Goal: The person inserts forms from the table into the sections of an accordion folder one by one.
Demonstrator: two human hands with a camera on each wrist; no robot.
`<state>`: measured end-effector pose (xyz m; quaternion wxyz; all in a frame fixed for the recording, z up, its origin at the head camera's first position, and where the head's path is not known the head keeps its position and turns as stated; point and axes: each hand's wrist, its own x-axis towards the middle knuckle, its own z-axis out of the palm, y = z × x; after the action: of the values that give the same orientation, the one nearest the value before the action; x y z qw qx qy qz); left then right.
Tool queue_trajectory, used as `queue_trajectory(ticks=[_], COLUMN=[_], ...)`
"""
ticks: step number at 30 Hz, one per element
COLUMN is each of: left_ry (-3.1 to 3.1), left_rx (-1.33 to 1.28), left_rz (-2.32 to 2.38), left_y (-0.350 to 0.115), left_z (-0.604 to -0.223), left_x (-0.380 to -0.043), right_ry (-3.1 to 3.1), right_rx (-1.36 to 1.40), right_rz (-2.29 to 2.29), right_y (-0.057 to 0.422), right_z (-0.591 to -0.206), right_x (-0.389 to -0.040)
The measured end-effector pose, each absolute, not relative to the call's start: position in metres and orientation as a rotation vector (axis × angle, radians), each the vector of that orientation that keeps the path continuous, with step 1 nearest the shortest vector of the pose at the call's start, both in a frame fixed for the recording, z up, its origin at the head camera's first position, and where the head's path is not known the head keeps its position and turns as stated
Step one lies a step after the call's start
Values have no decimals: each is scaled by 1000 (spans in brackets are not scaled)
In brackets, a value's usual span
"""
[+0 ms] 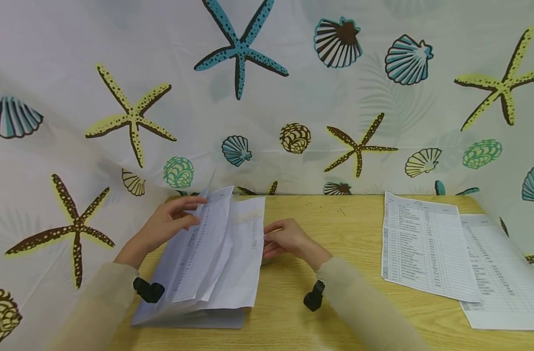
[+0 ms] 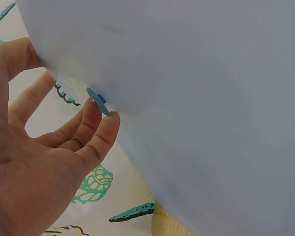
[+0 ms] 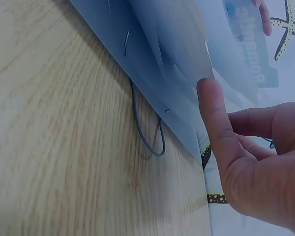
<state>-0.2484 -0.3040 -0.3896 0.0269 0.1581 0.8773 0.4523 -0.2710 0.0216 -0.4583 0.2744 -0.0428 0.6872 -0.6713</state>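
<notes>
A translucent bluish document folder [image 1: 223, 319] lies opened at the left of the table, with several printed sheets [image 1: 245, 273] in it, some raised. My left hand [image 1: 166, 222] pinches the raised cover and pages by their upper left edge. In the left wrist view its fingertips touch a small round blue button [image 2: 98, 101] on the cover [image 2: 201, 98]. At the sheets' right edge is my right hand [image 1: 288, 239]. In the right wrist view it pinches a sheet [image 3: 187, 44] at the edge; some fingertips are hidden. A dark elastic loop [image 3: 150, 150] hangs from the folder.
Two printed lists, one sheet [image 1: 429, 243] overlapping another [image 1: 508, 273], lie at the right of the wooden table [image 1: 328, 292]. A curtain [image 1: 271, 107] with starfish and shells stands behind and along both sides.
</notes>
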Motion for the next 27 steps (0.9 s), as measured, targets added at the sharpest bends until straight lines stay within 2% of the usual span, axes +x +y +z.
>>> queue_trajectory(ticks=[27], left_ry=[2720], left_rx=[458], left_rz=[1394], left_y=[-306], left_z=[-391], left_x=[-248], right_ry=[1880], right_rx=[-133], right_rz=[-1782], right_y=[-2], right_z=[-465], right_x=[-266])
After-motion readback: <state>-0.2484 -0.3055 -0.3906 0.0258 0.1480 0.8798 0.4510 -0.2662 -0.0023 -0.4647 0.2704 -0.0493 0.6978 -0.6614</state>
